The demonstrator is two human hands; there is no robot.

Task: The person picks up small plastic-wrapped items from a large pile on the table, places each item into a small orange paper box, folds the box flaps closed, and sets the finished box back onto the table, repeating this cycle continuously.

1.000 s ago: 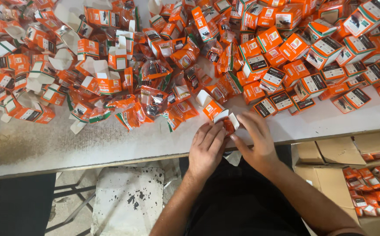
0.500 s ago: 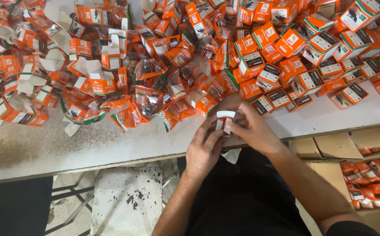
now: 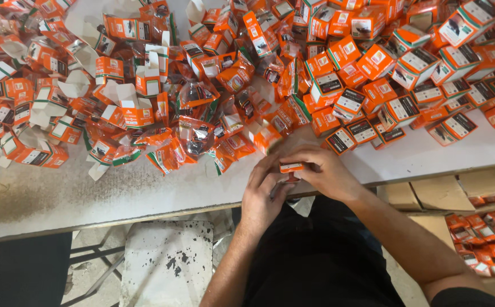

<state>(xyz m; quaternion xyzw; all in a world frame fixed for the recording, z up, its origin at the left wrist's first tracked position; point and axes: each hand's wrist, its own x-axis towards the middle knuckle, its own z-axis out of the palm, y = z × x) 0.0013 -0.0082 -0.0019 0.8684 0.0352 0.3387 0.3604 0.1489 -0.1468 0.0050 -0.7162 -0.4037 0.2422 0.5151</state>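
Both hands together at the near edge of a white table (image 3: 77, 193), over the lap. Left hand (image 3: 263, 196) curled, fingers wrapped from below around a small orange carton (image 3: 291, 167), thumb side up against it. Right hand (image 3: 322, 170) closed over the same carton from the far side, fingertips pinching its top and end. Carton held just above the table edge, between the two hands, only one orange face with a pale strip showing; the rest hidden by fingers, open or sealed impossible to tell.

Beyond the hands, spread across the table: on the right, closed orange boxes (image 3: 361, 74) with white and dark panels, packed close and overlapping. In the middle, clear plastic pouches with orange cards (image 3: 193, 136), crumpled and heaped, nearest the left hand. On the left, open flat cartons with white flaps up (image 3: 116, 96), scattered loosely. Bare, slightly stained tabletop between that heap and the near edge.

Below the table on the right, a brown cardboard box (image 3: 429, 193) with flaps open, and beside it more orange packets (image 3: 483, 239) lying inside another box. Under the table on the left, a pale speckled stool top (image 3: 165, 261). Dark clothing across the lap
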